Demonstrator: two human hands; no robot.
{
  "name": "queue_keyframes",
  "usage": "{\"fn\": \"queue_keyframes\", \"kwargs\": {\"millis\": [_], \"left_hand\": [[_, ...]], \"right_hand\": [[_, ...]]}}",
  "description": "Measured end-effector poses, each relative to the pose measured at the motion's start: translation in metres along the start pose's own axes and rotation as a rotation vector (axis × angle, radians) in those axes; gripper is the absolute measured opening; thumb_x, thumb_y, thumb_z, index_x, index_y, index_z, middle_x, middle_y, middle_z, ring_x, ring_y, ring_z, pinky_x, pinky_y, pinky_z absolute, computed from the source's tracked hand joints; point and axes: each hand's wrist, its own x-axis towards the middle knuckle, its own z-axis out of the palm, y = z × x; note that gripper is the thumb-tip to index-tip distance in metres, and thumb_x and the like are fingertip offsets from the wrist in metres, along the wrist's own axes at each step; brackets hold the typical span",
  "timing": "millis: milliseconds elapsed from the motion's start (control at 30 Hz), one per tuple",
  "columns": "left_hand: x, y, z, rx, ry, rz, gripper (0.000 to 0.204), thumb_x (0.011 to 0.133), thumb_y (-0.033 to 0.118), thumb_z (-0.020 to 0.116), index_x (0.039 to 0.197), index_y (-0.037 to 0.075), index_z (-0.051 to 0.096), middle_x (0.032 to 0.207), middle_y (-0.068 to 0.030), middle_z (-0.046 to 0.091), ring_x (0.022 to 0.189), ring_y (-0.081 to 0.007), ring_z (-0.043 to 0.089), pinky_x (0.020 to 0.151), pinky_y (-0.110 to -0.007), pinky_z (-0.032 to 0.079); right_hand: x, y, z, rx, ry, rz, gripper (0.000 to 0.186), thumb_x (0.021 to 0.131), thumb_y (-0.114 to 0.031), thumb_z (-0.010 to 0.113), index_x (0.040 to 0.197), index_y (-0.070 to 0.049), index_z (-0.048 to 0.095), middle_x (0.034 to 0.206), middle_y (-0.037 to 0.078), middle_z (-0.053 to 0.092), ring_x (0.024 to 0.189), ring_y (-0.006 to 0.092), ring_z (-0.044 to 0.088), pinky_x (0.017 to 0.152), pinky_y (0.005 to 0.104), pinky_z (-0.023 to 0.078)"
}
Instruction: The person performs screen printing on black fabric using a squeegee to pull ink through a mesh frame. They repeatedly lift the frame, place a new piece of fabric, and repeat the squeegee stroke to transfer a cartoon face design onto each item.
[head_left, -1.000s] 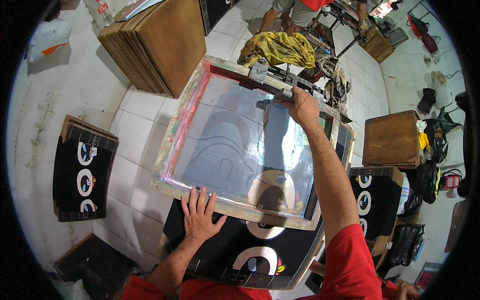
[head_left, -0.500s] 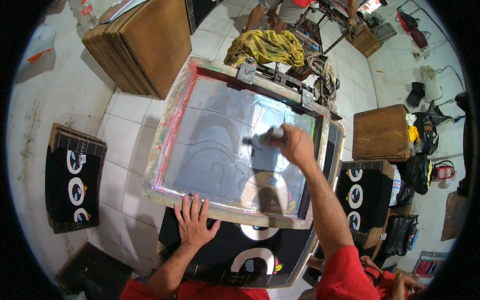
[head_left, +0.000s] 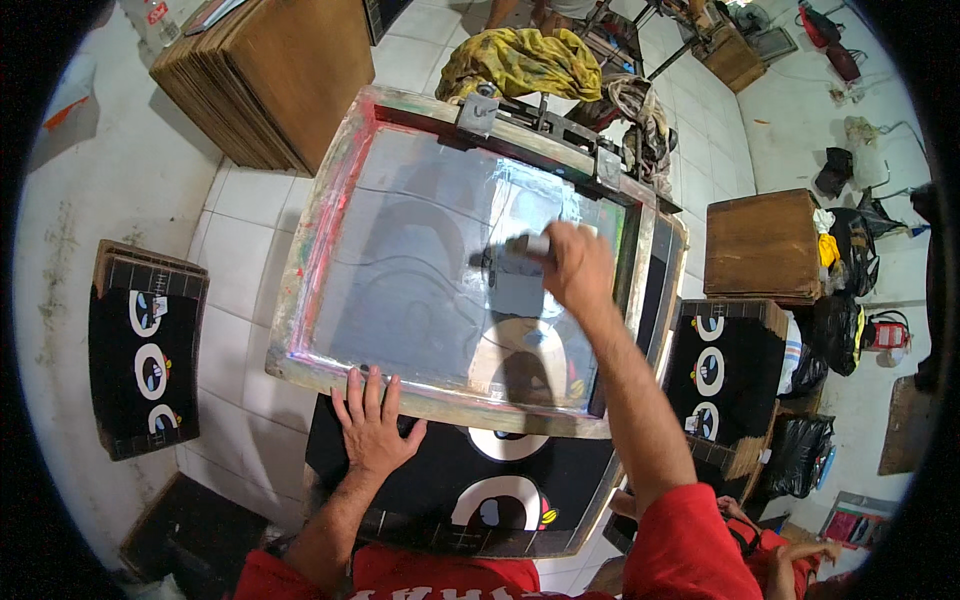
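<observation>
A screen-printing frame [head_left: 450,405] with a pale, worn wooden border lies in front of me over a black printed panel [head_left: 400,480]. Its grey mesh [head_left: 400,290] has a whitish-blue ink patch [head_left: 530,185] right of the middle. My right hand [head_left: 577,265] is closed around a small squeegee [head_left: 530,243], held against or just over the mesh; most of the tool is covered by my fingers. My left hand [head_left: 374,425] rests with fingers spread on the frame's near edge, holding nothing. White rounded shapes [head_left: 500,503] are printed on the panel below.
Metal clamps [head_left: 478,115] hold the frame's far side, beside a yellow stained cloth [head_left: 520,65]. Stacked brown boards [head_left: 290,80] stand at far left. Printed black panels lie at left [head_left: 150,370] and right [head_left: 708,370]. Another person's arm [head_left: 800,555] shows at lower right.
The view has shifted a little, so the frame sits slightly higher and further left. My right hand and the squeegee are marginally farther from me on the mesh. My left hand stays on the edge.
</observation>
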Motion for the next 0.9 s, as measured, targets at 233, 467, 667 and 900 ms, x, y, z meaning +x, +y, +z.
{"fn": "queue_keyframes", "kwargs": {"millis": [233,467,667,900], "left_hand": [[0.001,0.0,-0.001,-0.001,0.001,0.006,0.1,0.081,0.044,0.079,0.158,0.008,0.027,0.163,-0.0242,0.025,0.154,-0.0476,0.017,0.12,-0.073,0.009],[0.0,0.0,0.0,-0.029,0.03,-0.013,0.095,0.082,0.048,0.078,0.157,0.009,0.035,0.163,-0.0214,0.03,0.153,-0.0466,0.021,0.12,-0.072,0.013],[0.0,0.001,-0.001,-0.018,0.015,-0.022,0.094,0.082,0.048,0.077,0.157,0.009,0.036,0.163,-0.0214,0.03,0.154,-0.0455,0.02,0.12,-0.071,0.012],[0.001,0.001,-0.002,-0.031,0.044,-0.005,0.095,0.082,0.046,0.078,0.158,0.009,0.034,0.163,-0.0214,0.03,0.154,-0.0456,0.021,0.121,-0.07,0.012]], "right_hand": [[-0.072,-0.042,-0.02,-0.001,0.023,0.016,0.027,0.074,-0.004,0.072,0.099,-0.011,0.063,0.09,0.006,0.061,0.089,0.03,0.059,0.078,0.0429,0.042],[-0.05,-0.033,-0.019,0.014,-0.02,0.026,0.029,0.076,-0.008,0.078,0.101,-0.012,0.063,0.095,0.004,0.064,0.096,0.0283,0.061,0.086,0.0458,0.042],[-0.04,-0.034,-0.024,0.025,-0.043,0.087,0.028,0.079,-0.01,0.079,0.101,-0.012,0.063,0.098,0.004,0.067,0.1,0.028,0.063,0.084,0.0468,0.042],[-0.041,-0.033,-0.024,0.015,-0.012,0.072,0.027,0.079,-0.012,0.08,0.102,-0.012,0.064,0.096,0.003,0.068,0.095,0.028,0.064,0.086,0.0456,0.042]]}}
